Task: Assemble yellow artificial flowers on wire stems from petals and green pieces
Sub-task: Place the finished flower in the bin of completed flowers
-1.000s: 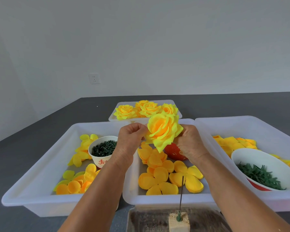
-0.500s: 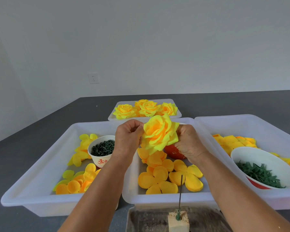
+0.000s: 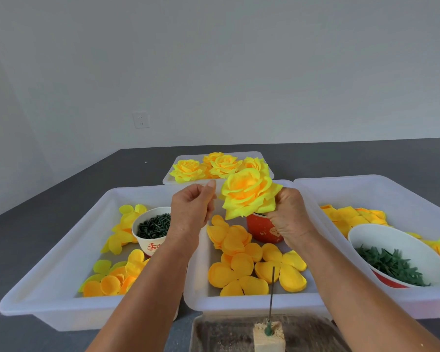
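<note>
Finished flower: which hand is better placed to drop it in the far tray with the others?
Probably right. The right hand grips the flower from below, just short of the far tray; the left hand is beside it, apparently off the petals.

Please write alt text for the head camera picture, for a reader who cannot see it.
The right hand holds a finished yellow fabric flower above three white plastic trays of loose yellow petals; the left hand is curled beside it, apart.

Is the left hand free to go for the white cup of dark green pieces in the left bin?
Probably yes. The left hand appears to hold nothing, the flower is in the right hand, and the white cup stands open-topped just beside and below the left wrist with nothing between.
</note>
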